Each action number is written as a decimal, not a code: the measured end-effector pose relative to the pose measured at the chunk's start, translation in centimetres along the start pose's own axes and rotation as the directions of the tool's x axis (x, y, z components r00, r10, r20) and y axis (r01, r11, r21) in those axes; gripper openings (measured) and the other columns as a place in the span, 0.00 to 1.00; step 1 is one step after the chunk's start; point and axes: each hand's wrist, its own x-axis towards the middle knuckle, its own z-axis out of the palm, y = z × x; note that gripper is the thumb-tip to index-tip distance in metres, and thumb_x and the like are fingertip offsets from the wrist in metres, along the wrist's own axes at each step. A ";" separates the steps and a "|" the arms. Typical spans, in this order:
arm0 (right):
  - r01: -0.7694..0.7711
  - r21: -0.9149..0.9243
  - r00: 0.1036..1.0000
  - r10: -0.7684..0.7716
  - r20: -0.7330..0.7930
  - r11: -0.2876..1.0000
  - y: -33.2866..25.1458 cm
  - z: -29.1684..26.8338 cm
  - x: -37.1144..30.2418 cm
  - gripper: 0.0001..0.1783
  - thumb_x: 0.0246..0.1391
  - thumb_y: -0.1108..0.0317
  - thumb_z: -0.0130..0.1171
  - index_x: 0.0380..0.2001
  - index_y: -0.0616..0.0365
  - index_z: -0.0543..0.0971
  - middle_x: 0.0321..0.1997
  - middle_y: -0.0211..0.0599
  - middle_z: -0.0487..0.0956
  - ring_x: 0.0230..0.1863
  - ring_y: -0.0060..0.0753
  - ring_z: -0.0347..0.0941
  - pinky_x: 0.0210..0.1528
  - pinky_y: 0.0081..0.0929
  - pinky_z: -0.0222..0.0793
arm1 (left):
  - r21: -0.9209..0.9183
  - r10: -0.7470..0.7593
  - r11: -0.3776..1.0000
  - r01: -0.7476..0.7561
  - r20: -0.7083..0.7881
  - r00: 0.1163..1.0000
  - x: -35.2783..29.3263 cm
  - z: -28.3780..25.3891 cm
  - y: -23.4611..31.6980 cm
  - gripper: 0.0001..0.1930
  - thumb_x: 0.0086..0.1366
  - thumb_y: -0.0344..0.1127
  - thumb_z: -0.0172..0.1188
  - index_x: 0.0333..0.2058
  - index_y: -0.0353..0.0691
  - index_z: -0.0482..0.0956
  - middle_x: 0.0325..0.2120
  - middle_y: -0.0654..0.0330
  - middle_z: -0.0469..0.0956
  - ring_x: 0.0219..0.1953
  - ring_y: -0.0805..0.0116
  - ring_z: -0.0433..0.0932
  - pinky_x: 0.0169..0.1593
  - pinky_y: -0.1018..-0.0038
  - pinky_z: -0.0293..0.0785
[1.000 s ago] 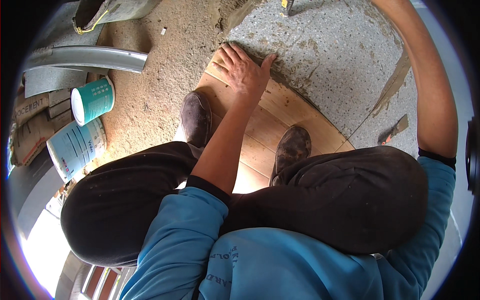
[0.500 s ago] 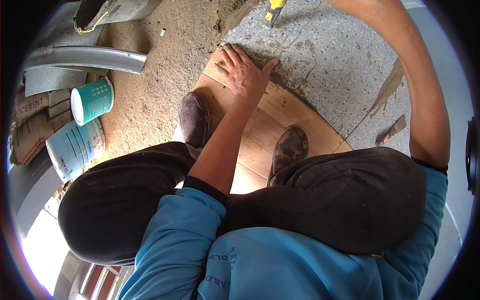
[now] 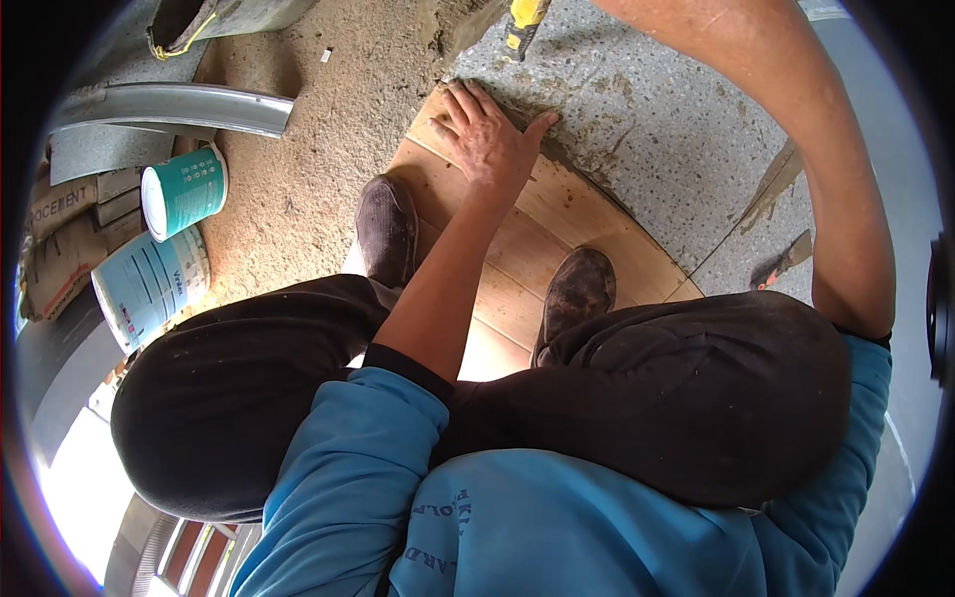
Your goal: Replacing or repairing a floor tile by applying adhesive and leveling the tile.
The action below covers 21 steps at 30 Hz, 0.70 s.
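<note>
We find the left hand (image 3: 492, 147) spread palm-down on the planks (image 3: 507, 244), gripping nothing. A yellow-black tool (image 3: 524, 28) shows at twelve o'clock; the right hand's grip, beyond frame, we cannot determine.

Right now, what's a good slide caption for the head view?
Left hand spread on wood-grained planks, putty knife lying on speckled terrazzo at right.
</note>
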 end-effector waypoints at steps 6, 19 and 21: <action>0.028 -0.014 0.980 -0.025 0.197 1.000 0.3 1.2 1.9 0.10 0.64 0.72 0.55 0.30 0.68 0.73 0.18 0.31 0.69 0.16 0.21 0.64 0.17 0.27 0.59 | 0.012 -0.001 1.000 0.001 0.018 1.000 0.2 -0.1 0.0 0.69 0.60 0.85 0.51 0.74 0.19 0.47 0.76 0.34 0.46 0.80 0.42 0.40 0.78 0.39 0.37; -0.247 0.148 0.930 0.192 0.313 0.958 -1.4 -0.4 3.3 0.09 0.64 0.74 0.52 0.29 0.68 0.75 0.18 0.33 0.71 0.15 0.27 0.65 0.19 0.32 0.63 | 0.043 0.024 0.999 -0.023 -0.026 0.999 0.2 0.1 0.0 0.70 0.60 0.86 0.48 0.73 0.18 0.49 0.75 0.33 0.50 0.79 0.40 0.44 0.77 0.39 0.41; -0.352 0.148 0.898 0.289 0.333 0.924 -2.3 -1.7 3.2 0.10 0.64 0.74 0.52 0.29 0.68 0.75 0.18 0.33 0.70 0.15 0.27 0.65 0.19 0.32 0.63 | 0.024 0.016 1.000 -0.015 -0.023 1.000 0.0 -0.1 -0.1 0.69 0.60 0.85 0.50 0.73 0.19 0.50 0.75 0.34 0.49 0.80 0.41 0.43 0.78 0.40 0.40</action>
